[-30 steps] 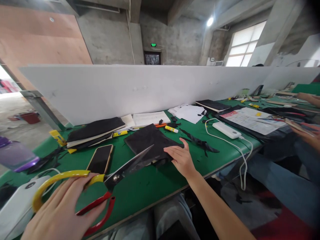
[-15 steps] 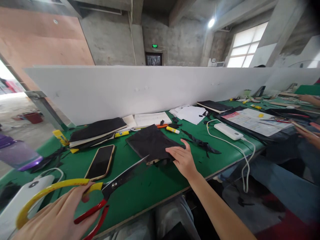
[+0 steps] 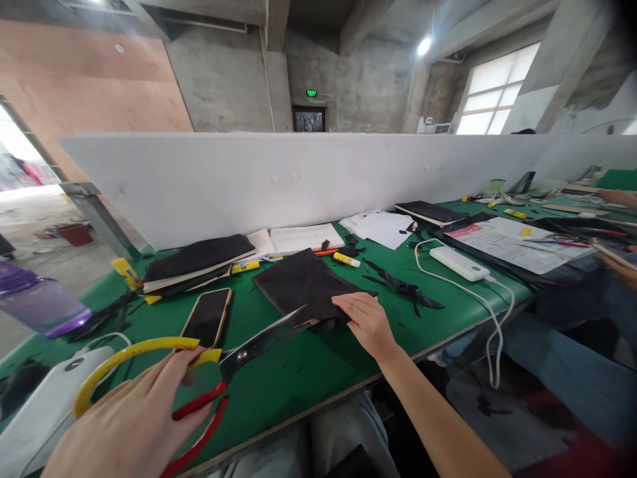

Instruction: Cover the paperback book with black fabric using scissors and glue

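The left hand grips large scissors by yellow and red handles, blades toward the black-covered piece. The right hand lies on that piece's near edge, fingers extended (a phone rests just beyond the left hand).

the left hand holds scissors with yellow and red handles, blades toward the black cloth. the right hand touches the cloth's edge; a phone lies on the green table.
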`<state>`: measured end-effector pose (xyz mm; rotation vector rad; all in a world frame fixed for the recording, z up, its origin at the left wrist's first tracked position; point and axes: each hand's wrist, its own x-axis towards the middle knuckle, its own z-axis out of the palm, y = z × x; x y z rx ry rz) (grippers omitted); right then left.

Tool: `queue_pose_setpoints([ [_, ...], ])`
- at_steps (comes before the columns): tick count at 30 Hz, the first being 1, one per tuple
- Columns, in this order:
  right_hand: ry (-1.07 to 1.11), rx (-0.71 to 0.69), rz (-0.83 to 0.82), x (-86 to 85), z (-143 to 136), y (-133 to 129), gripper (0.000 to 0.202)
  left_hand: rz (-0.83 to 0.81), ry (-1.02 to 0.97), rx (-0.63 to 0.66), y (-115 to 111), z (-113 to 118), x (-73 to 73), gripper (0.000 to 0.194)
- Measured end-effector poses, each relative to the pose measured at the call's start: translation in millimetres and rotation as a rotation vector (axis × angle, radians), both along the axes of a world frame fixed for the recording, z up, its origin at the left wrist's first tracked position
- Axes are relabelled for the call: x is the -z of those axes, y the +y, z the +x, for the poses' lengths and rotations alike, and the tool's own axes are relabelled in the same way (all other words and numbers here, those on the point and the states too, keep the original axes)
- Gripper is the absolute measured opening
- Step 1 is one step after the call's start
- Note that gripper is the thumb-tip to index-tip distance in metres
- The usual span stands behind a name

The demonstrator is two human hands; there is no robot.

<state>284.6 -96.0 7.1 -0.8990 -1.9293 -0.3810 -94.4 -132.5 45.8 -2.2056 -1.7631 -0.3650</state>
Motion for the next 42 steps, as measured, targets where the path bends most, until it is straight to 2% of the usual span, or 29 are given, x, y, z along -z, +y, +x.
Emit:
queue_pose_setpoints([
  [6,0.006,-0.002,0.003,0.0,-0.3,-0.3,0.048,-0.11,0.169,0.029,-6.7,24.3,-30.1,0.048],
  [9,-0.001,-0.005,0.004,0.9,-0.5,-0.1,0.048,-0.184,0.162,0.017,-8.2,37.5,-43.1,0.048],
  [12,-0.01,-0.01,-0.001,1.7,-0.4,-0.1,0.05,-0.241,0.154,0.017,-6.1,47.5,-49.4,0.049],
  [21,-0.016,-0.018,-0.003,0.6,-0.9,-0.2,0.051,-0.236,0.218,0.006,-7.0,67.1,-58.3,0.051],
  [28,-0.033,-0.013,-0.002,1.9,-0.1,0.6,0.049,-0.238,0.211,0.046,-4.5,78.9,-64.1,0.05],
  [36,-0.032,-0.026,-0.004,2.3,0.1,1.1,0.047,-0.107,0.231,0.157,-4.6,69.7,-54.3,0.049],
  [42,-0.042,-0.055,0.015,3.4,0.8,2.2,0.042,-0.078,0.214,0.178,-4.1,63.6,-50.9,0.046],
])
